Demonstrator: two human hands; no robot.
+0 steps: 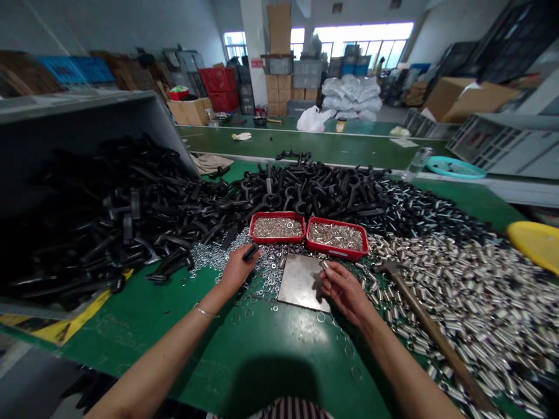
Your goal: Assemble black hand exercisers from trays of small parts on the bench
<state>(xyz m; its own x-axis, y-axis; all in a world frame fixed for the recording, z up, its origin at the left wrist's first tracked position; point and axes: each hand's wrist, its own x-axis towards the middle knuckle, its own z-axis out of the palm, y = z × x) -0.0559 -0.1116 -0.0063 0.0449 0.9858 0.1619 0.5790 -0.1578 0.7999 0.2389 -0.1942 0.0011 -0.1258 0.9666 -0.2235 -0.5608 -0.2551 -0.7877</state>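
Note:
My left hand (238, 269) is closed around a black plastic part (251, 251), whose end sticks out past the thumb. It hovers over scattered metal rings (266, 273). Between the thumb and fingers of my right hand (345, 288) is a small silver metal cylinder (324, 264). That hand is above the right side of a flat metal plate (301, 282). Behind the plate stand two red trays: the left tray (277, 239) contains tiny metal pieces and a ring, the right tray (338, 252) small metal pieces.
A hammer (430, 326) lies across a large heap of silver cylinders (480, 291) on the right. Black plastic parts (314, 186) are piled behind the trays and spill from a grey bin (174, 134) at left. A yellow lid-like object (535, 241) is at the right edge.

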